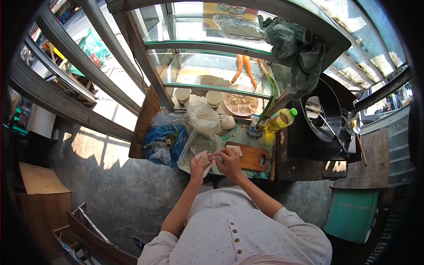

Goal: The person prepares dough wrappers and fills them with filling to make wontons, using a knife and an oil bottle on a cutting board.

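My left hand (197, 168) is closed on a pale, thin dough wrapper (203, 157), held up over the near edge of a clear plastic tray (198, 143). My right hand (229, 162) is beside it, fingers bent and pinched close to the wrapper's right edge; whether they grip anything is too small to tell. Behind my right hand, more pale square wrappers (237, 150) lie on a wooden cutting board (254, 159). The tray has a pale, smeared mass inside. Farther back, a pink plate (227, 105) holds several folded dumplings.
Left of the tray sits a blue plastic bag (179, 140). Paper cups (214, 100) and a white plastic bag (204, 115) stand behind it. A yellow oil bottle (281, 121) is at the right, before a dark wok (329, 106). A glass cabinet frame (212, 44) rises above.
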`<action>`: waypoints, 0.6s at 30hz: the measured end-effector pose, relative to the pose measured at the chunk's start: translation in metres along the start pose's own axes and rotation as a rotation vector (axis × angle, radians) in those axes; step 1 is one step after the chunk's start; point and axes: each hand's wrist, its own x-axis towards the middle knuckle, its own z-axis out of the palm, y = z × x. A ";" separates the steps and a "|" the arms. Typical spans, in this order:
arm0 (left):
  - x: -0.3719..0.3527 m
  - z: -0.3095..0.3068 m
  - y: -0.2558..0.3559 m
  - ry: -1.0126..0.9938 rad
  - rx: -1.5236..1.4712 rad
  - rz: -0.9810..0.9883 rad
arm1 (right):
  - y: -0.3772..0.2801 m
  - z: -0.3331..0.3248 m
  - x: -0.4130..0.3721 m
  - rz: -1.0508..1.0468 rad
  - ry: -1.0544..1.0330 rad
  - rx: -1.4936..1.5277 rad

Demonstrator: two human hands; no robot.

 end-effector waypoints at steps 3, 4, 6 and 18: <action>-0.006 -0.032 0.017 0.151 0.064 0.150 | -0.003 0.029 0.014 -0.019 -0.231 -0.242; -0.007 -0.043 0.020 0.179 0.051 0.163 | -0.006 0.041 0.018 -0.040 -0.324 -0.338; -0.009 -0.065 0.024 0.242 0.024 0.188 | -0.005 0.075 0.019 -0.078 -0.397 -0.464; -0.036 -0.082 0.005 0.342 -0.020 0.143 | -0.009 0.116 0.032 -0.110 -0.408 -0.569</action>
